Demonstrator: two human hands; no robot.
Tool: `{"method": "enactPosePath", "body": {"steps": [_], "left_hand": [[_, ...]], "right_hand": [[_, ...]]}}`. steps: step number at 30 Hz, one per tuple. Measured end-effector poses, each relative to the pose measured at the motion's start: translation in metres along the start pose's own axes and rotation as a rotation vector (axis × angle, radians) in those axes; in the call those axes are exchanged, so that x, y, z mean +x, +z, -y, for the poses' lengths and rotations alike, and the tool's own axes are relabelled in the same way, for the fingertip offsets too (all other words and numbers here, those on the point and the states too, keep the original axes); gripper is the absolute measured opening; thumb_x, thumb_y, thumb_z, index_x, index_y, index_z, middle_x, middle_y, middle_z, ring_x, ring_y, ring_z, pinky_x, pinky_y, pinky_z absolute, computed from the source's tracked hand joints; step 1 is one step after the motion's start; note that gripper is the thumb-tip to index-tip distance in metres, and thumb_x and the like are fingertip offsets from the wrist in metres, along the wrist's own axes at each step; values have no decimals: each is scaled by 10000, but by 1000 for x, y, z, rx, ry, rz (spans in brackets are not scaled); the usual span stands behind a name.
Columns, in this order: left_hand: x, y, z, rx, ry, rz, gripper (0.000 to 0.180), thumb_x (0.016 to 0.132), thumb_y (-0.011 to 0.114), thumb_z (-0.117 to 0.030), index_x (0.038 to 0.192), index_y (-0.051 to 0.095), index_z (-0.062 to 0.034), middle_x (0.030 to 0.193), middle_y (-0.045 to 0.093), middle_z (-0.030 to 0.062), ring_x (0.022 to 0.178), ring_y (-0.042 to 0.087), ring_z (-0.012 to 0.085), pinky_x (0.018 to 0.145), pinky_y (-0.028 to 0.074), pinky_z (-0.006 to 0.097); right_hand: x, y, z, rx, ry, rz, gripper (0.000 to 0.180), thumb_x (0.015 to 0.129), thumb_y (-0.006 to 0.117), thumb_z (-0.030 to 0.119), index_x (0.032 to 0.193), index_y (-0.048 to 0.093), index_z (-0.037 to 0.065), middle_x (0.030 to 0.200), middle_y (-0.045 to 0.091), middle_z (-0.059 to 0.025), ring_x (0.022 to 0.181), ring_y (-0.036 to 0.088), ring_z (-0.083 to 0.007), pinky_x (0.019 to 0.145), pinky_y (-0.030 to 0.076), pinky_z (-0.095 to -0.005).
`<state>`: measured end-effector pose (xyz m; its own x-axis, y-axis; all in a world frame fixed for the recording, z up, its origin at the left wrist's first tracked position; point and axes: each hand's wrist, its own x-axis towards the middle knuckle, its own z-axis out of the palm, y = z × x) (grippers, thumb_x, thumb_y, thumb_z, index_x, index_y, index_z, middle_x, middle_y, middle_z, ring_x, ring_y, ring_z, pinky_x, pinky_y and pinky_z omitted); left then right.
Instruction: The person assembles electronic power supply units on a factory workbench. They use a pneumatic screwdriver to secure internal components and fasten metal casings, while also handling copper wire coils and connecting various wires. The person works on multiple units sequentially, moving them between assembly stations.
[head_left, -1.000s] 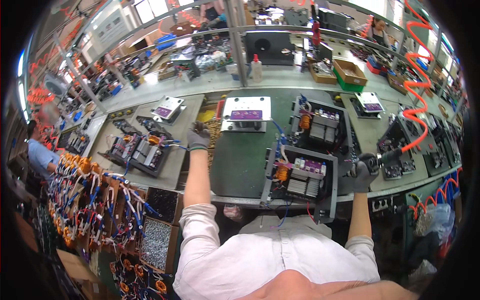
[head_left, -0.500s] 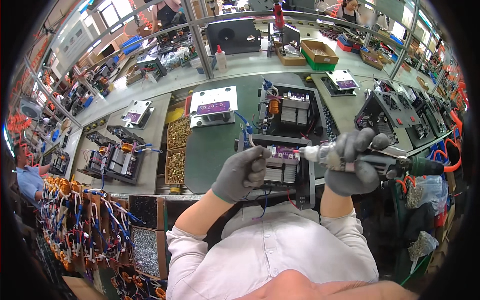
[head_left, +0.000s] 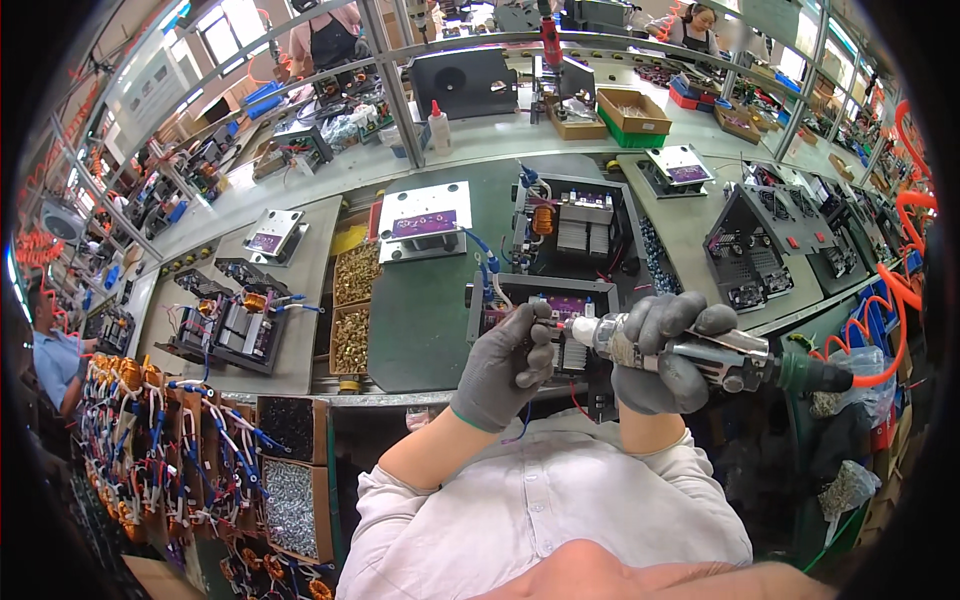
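My right hand, in a grey glove, is wrapped round a silver air screwdriver lying nearly level, its bit pointing left. My gloved left hand is closed at the bit's tip; what its fingers pinch is too small to make out. Both hands hover over the nearer black metal chassis, which holds a purple circuit board and partly hidden heat sinks. Blue and white leads run by my left fingertips. Behind it stands a second open chassis with a copper coil.
A silver plate with a purple board stands on the green mat. Left are boxes of brass fasteners, another chassis and hanging coils with leads. An orange air hose curls at right. Other people work beyond the rail.
My right hand has brought the screwdriver left and slightly down, its bit now meeting my left fingers. My left hand has shifted a little to the right.
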<state>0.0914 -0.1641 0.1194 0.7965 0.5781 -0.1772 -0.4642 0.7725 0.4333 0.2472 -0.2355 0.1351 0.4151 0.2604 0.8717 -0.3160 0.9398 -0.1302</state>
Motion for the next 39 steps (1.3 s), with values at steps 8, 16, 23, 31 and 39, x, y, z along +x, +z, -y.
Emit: {"method": "enactPosePath", "body": {"steps": [8,16,23,31,39], "left_hand": [[-1,6,13,286,-17,-63,271,998,487,-307,1014,570,-49,714,530,-23,542,430,75,432,337,189],[11,-17,13,-31,34,13,240,1004,483,-306,1001,540,-74,685,454,-34,531,364,55,397,293,169],[10,-10,18,-67,22,-19,250,1007,474,-307,1013,550,-69,712,510,-31,546,399,57,394,315,171],[2,-3,4,613,-147,-55,288,934,599,-350,871,630,-71,694,560,-23,545,465,99,462,399,260],[48,-48,-50,2154,1063,-332,262,834,677,-343,777,689,-87,677,642,67,620,638,247,538,488,330]], "right_hand": [[-10,-3,-1,-38,108,-37,532,648,518,-96,1150,503,79,923,583,-144,648,612,-211,638,557,-390],[-4,1,0,-16,24,-52,445,716,564,-72,1131,519,83,923,589,-139,676,621,-210,616,550,-383],[-11,-4,1,-142,-47,-17,450,750,587,-53,1161,489,100,929,572,-132,679,614,-200,610,546,-372],[-2,-5,2,-141,-127,61,400,790,594,-50,1152,485,82,950,563,-158,623,592,-209,548,540,-352],[12,-25,13,-221,-109,-9,511,700,536,0,1206,539,71,1004,577,-140,703,578,-182,626,471,-334]]}}
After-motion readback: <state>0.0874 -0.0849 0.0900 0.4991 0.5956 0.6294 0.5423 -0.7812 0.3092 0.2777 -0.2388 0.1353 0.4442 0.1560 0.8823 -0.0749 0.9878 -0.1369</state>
